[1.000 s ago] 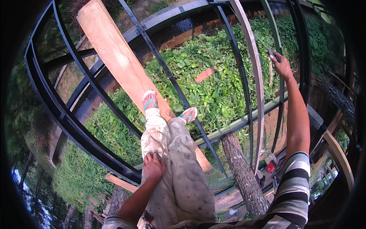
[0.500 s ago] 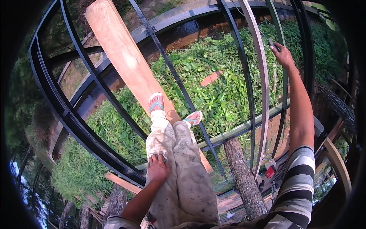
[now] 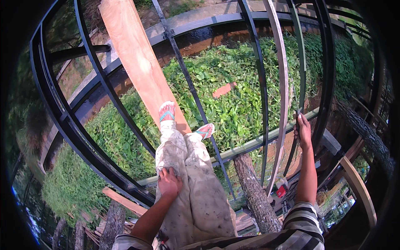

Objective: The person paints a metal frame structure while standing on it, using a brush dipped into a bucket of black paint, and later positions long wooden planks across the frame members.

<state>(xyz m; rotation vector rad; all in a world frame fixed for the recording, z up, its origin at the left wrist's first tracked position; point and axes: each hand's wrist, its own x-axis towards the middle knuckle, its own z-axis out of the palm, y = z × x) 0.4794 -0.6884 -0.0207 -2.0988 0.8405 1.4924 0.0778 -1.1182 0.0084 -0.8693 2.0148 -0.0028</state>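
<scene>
My left hand lies on the left leg of my stained, light trousers, fingers slightly apart and holding nothing. On the right, my right hand is closed around the grip of a thin, dark rod-like tool; its exact kind is unclear. The rod points up and away from me, between a pale curved bar and a green metal bar. Most of the grip is hidden by my fingers. My sandalled feet are by a long wooden plank, the left one on it.
Dark metal beams run away from me over a gap, with leafy plants far below. A green crossbeam passes near a tree trunk. A red object lies below at right, near a wooden piece.
My right hand has come back toward me with the tool, from the far right down to the crossbeam. My left hand has stayed on my leg. The view has shifted slightly.
</scene>
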